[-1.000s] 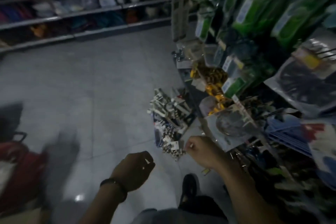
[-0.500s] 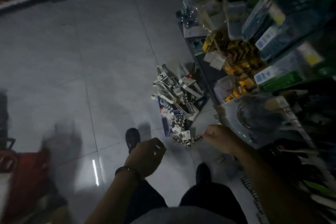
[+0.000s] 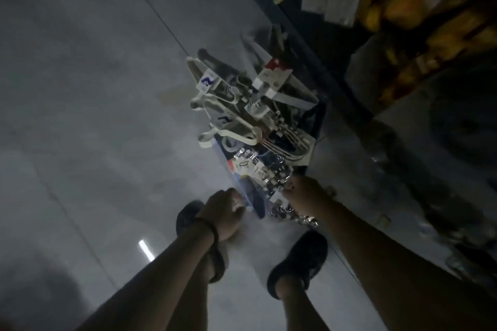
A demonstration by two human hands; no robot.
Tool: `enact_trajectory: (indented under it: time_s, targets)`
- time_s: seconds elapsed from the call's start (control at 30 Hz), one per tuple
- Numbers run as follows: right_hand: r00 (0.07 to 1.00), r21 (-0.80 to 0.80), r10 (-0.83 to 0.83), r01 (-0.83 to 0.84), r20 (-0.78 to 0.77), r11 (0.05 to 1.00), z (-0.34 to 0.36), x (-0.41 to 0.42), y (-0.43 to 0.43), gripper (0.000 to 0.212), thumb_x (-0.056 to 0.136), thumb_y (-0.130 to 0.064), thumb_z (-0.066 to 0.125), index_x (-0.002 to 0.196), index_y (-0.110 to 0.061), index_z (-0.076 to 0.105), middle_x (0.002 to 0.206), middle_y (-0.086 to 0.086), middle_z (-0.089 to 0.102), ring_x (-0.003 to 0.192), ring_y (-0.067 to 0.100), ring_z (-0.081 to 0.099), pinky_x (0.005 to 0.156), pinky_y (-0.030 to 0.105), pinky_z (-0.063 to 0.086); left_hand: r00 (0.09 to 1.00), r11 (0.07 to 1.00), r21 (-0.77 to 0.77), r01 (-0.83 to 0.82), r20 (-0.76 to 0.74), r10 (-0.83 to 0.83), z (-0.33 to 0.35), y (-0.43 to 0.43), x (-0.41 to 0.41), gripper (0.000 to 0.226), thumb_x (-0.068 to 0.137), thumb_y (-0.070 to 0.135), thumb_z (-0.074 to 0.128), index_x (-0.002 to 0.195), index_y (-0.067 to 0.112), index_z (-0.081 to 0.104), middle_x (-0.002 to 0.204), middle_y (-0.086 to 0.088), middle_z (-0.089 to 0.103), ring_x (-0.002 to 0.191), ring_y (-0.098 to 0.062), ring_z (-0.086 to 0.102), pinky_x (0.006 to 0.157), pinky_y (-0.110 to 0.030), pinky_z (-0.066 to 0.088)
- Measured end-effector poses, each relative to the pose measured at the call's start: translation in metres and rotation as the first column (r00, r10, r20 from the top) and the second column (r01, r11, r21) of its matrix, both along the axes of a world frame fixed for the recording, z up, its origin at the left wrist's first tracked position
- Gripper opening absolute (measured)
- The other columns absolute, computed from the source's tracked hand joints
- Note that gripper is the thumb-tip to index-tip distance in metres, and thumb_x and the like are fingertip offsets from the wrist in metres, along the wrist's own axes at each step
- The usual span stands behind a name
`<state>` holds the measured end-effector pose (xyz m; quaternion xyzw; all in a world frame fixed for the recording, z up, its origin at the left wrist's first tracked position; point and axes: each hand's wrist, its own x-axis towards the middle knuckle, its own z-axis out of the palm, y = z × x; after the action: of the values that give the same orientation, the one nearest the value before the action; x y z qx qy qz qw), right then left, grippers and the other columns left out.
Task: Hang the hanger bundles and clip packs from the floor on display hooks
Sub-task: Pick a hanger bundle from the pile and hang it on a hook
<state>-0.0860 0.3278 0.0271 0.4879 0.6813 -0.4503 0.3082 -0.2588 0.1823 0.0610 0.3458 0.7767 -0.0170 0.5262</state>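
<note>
Hanger bundles (image 3: 242,105) heaped on floor (image 3: 94,88); hands' grips, left hand (image 3: 224,212) and right hand (image 3: 301,191), blurred, indiscernible

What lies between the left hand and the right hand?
In the head view, the near end of the clip packs lies between the left hand and the right hand, over grey floor.

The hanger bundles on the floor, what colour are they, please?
White, seen in the head view: hanger bundles.

Shop aisle, dim light. Grey shiny tiled floor (image 3: 88,94). Dark tall display rack (image 3: 309,24) at right, full of blurry yellow packs (image 3: 398,2) with white paper tags (image 3: 333,2). Heap of white plastic hanger bundles (image 3: 242,105) on floor just beside rack foot.
</note>
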Motion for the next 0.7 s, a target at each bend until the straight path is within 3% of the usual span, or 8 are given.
enact_trajectory:
  time_s: [0.1, 0.2, 0.3, 0.33, 0.4, 0.47, 0.57, 0.7]
  targets:
    - [0.996, 0.091, 0.085, -0.087, 0.016, 0.992, -0.093, -0.017, 0.004, 0.036, 0.102, -0.029, 0.062, 0.132, -0.011, 0.054, 0.122, 0.013, 0.067, 0.104, 0.026, 0.067, 0.085, 0.040, 0.059, 0.978, 0.996, 0.050, 0.070, -0.200, -0.058, -0.084, 0.013, -0.019, 0.054, 0.097, 0.036, 0.068, 0.145, 0.023, 0.048, 0.150, -0.007, 0.045, 0.137, -0.028, 0.048, 0.104, -0.038, 0.052]
    - [0.997, 0.234, 0.045, -0.029, -0.063, 0.972, -0.152, -0.044, 0.015, 0.055, 0.101, -0.028, 0.066, 0.147, -0.016, 0.040, 0.138, 0.021, 0.051, 0.109, 0.029, 0.064, 0.075, 0.033, 0.054, 0.910, 0.985, 0.144, 0.097, -0.414, -0.029, -0.151, 0.042, -0.060, 0.076, 0.092, 0.040, 0.072, 0.155, 0.019, 0.036, 0.166, -0.011, 0.025, 0.151, -0.037, 0.027, 0.113, -0.049, 0.048]
    - [0.985, 0.368, 0.044, 0.022, -0.169, 0.929, -0.192, -0.076, 0.025, 0.086, 0.098, -0.024, 0.071, 0.164, -0.032, 0.016, 0.158, 0.025, 0.029, 0.124, 0.034, 0.060, 0.074, 0.030, 0.057, 0.848, 0.985, 0.073, 0.155, -0.521, -0.095, -0.206, 0.066, -0.104, 0.088, 0.094, 0.035, 0.067, 0.164, 0.017, 0.016, 0.173, -0.014, 0.009, 0.159, -0.042, 0.011, 0.123, -0.056, 0.033]
    - [0.978, 0.390, 0.077, 0.005, -0.192, 0.921, -0.202, -0.085, 0.025, 0.092, 0.097, -0.023, 0.073, 0.165, -0.036, 0.012, 0.165, 0.020, 0.022, 0.135, 0.036, 0.053, 0.082, 0.034, 0.061, 0.845, 0.980, 0.031, 0.197, -0.512, -0.154, -0.222, 0.069, -0.111, 0.090, 0.095, 0.035, 0.066, 0.165, 0.018, 0.012, 0.173, -0.015, 0.011, 0.158, -0.043, 0.013, 0.124, -0.056, 0.032]
    - [0.962, 0.394, 0.082, 0.028, -0.260, 0.919, -0.223, -0.101, 0.023, 0.098, 0.092, -0.018, 0.077, 0.164, -0.039, 0.014, 0.172, 0.009, 0.013, 0.148, 0.034, 0.041, 0.097, 0.041, 0.060, 0.886, 0.989, 0.039, 0.144, -0.450, -0.111, -0.242, 0.072, -0.117, 0.089, 0.093, 0.034, 0.069, 0.162, 0.017, 0.017, 0.161, -0.016, 0.033, 0.145, -0.043, 0.036, 0.112, -0.054, 0.046]
    - [0.952, 0.392, 0.002, 0.124, -0.306, 0.912, -0.239, -0.110, 0.017, 0.087, 0.091, -0.017, 0.077, 0.159, -0.038, 0.028, 0.169, 0.010, 0.019, 0.144, 0.033, 0.047, 0.096, 0.043, 0.061, 0.901, 0.994, 0.093, 0.064, -0.433, -0.017, -0.252, 0.069, -0.114, 0.074, 0.092, 0.036, 0.071, 0.151, 0.012, 0.033, 0.139, -0.014, 0.048, 0.124, -0.038, 0.050, 0.098, -0.048, 0.054]
    - [0.973, 0.487, 0.053, 0.065, -0.224, 0.871, -0.241, -0.116, 0.010, 0.048, 0.095, -0.030, 0.071, 0.140, -0.029, 0.053, 0.161, 0.015, 0.034, 0.141, 0.035, 0.048, 0.094, 0.040, 0.058, 0.908, 0.998, 0.062, 0.017, -0.418, 0.011, -0.255, 0.055, -0.112, 0.057, 0.096, 0.042, 0.065, 0.141, 0.011, 0.048, 0.131, -0.014, 0.055, 0.118, -0.035, 0.057, 0.097, -0.047, 0.056]
    - [0.956, 0.481, 0.074, 0.075, -0.284, 0.873, -0.219, -0.098, 0.002, 0.031, 0.092, -0.035, 0.077, 0.121, -0.031, 0.067, 0.158, 0.014, 0.034, 0.126, 0.034, 0.060, 0.080, 0.037, 0.062, 0.968, 0.982, 0.012, -0.186, -0.168, 0.186, -0.243, 0.030, -0.116, 0.037, 0.097, 0.036, 0.066, 0.123, 0.011, 0.062, 0.116, -0.008, 0.061, 0.103, -0.026, 0.063, 0.086, -0.037, 0.056]
